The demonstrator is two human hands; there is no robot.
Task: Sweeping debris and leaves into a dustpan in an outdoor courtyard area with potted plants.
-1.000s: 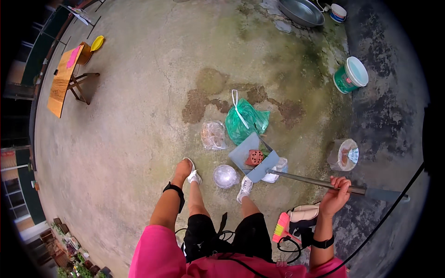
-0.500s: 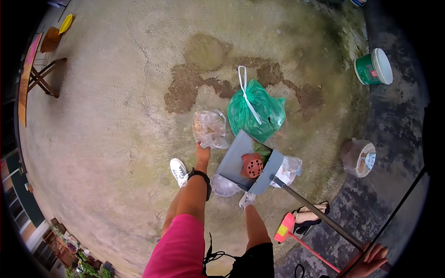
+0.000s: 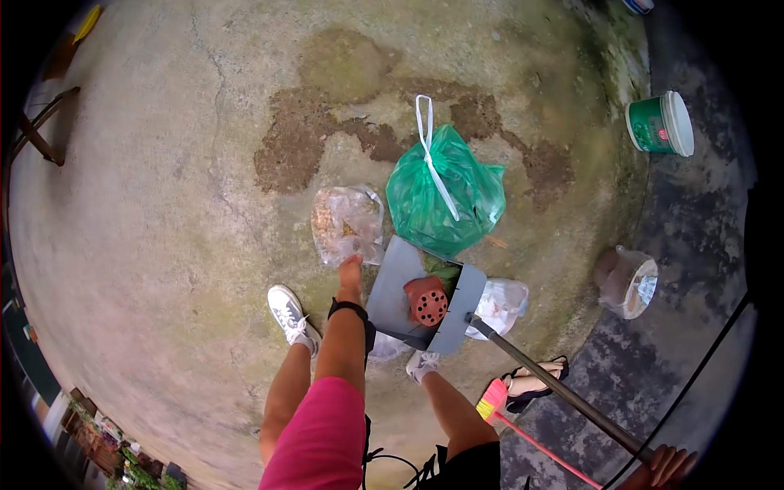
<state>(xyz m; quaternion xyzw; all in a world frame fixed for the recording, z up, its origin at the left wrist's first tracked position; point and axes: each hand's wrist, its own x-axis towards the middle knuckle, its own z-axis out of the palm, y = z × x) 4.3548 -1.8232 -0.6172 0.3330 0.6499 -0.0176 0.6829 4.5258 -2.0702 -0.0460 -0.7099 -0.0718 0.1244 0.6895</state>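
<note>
My left hand point(image 3: 351, 276) grips the near edge of a clear plastic bag point(image 3: 347, 222) with pale brown contents, just left of a full green plastic bag point(image 3: 445, 184) tied with white handles. At the lower right, my right hand point(image 3: 668, 467) is closed round the long handle of a grey dustpan point(image 3: 390, 286). An upside-down terracotta-coloured plant pot point(image 3: 428, 305) with holes in its base lies in the pan, with green leaves point(image 3: 439, 268) beside it. The pan's far edge is close to the green bag.
A white plastic bag point(image 3: 500, 306) lies right of the pan; another clear bag point(image 3: 389, 345) is partly under it. A red broom point(image 3: 494, 400) lies near a pair of shoes point(image 3: 535, 382). On the right stand a lined bin point(image 3: 625, 282) and a green-and-white bucket point(image 3: 660, 122).
The clear bag in my left hand has shifted a little left, away from the green bag. The dustpan has moved slightly left and nearer. The whole view has also shifted.
</note>
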